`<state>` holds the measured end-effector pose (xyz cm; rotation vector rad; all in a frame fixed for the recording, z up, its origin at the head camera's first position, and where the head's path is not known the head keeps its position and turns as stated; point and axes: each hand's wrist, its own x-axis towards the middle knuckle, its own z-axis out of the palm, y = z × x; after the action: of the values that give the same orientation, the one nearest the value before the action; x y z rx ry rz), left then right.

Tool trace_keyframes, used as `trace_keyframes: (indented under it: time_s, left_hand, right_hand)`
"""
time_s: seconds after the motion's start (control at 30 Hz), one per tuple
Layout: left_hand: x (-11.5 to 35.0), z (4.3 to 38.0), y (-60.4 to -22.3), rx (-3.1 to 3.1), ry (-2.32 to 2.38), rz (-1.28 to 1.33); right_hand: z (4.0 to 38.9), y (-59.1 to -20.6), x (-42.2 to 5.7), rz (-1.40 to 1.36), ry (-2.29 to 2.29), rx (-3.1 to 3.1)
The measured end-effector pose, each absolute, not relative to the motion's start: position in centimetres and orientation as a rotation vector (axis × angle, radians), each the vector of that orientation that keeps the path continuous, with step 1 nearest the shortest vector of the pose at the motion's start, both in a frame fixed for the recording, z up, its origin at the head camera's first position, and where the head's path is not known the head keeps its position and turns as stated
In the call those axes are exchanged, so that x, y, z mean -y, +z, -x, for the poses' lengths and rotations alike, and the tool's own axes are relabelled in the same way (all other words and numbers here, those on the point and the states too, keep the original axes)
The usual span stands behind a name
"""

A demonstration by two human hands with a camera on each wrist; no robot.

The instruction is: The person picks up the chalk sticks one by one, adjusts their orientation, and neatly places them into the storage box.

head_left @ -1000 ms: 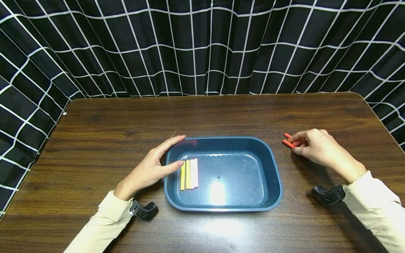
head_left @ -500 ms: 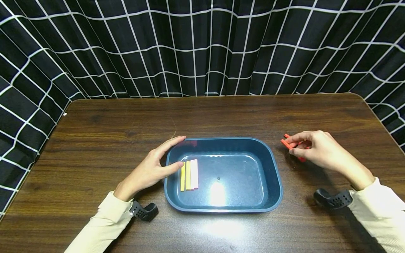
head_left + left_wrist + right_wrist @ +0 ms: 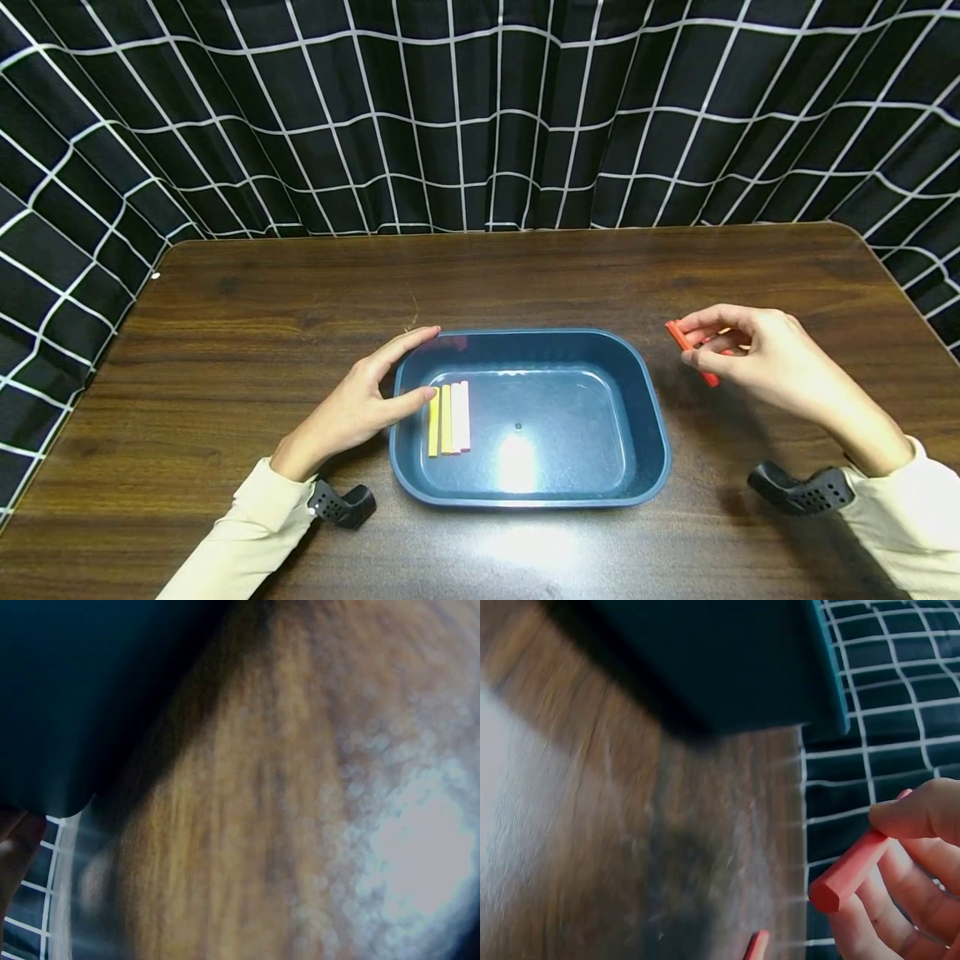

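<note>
My right hand [image 3: 765, 354] pinches a red chalk stick [image 3: 851, 870] between thumb and fingers, right of the blue plastic tub. Another red stick [image 3: 756, 945] shows at the bottom of the right wrist view, apart from the fingers. My left hand [image 3: 360, 400] rests on the left end of the blue tub [image 3: 525, 502], fingers fairly straight. Its thumb reaches over the rim and its index fingertip touches the back rim. Inside the tub, yellow chalk sticks [image 3: 446, 419] and pale pink chalk sticks [image 3: 460, 417] lie side by side near the thumb.
The tub stands mid-table on a dark wooden table [image 3: 225, 333]. A black curtain with white grid lines [image 3: 480, 117] hangs behind the table and at its sides. Each wrist wears a black strap device [image 3: 342, 504].
My right hand has lifted slightly with the red chalk stick, which now shows more of its length below the thumb. The left hand and the tub keep their places.
</note>
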<state>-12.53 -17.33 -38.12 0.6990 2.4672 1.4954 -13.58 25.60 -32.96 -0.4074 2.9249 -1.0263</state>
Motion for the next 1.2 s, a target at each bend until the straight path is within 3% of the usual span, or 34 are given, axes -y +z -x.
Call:
trace_keyframes:
  time_s: [0.67, 1.2]
  left_hand:
    - [17.4, 12.5, -38.3, -2.453, 1.504, -0.691]
    - [17.4, 12.5, -38.2, -2.480, 1.496, -0.673]
  right_hand:
    - [12.2, -31.2, -21.9, 0.431, -1.175, -2.885]
    - [12.0, -30.8, -18.0, 0.350, -1.413, -2.470]
